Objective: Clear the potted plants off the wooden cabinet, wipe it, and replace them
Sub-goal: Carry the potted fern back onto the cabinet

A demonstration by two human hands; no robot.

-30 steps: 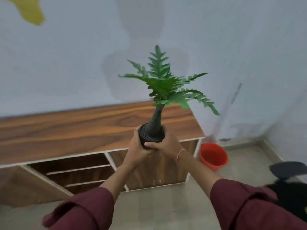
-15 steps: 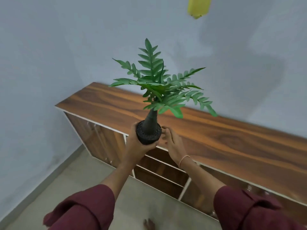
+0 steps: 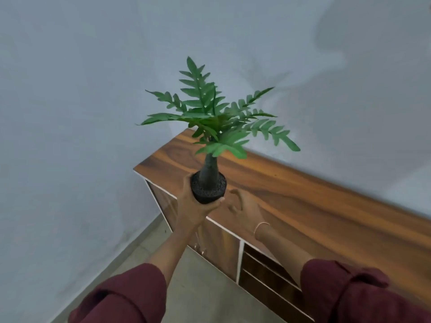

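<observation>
A potted plant [image 3: 210, 183] with a small black pot, a thick dark stem and green fern-like leaves is held upright in the air. My left hand [image 3: 194, 206] grips the pot from below and from the left. The pot hangs over the front left corner of the wooden cabinet [image 3: 303, 201]. My right hand [image 3: 245, 206] is just right of the pot, a small gap away, blurred, with fingers loosely spread and nothing in it. The cabinet top carries no other pots in view.
The cabinet stands along a pale grey wall [image 3: 93, 89] and ends near the room's left corner. Open shelves [image 3: 268, 271] and a closed door show on its front. Grey floor [image 3: 198, 287] lies below my arms.
My right hand has come off the pot, which my left hand now holds alone. My view has swung left, toward the cabinet's left end.
</observation>
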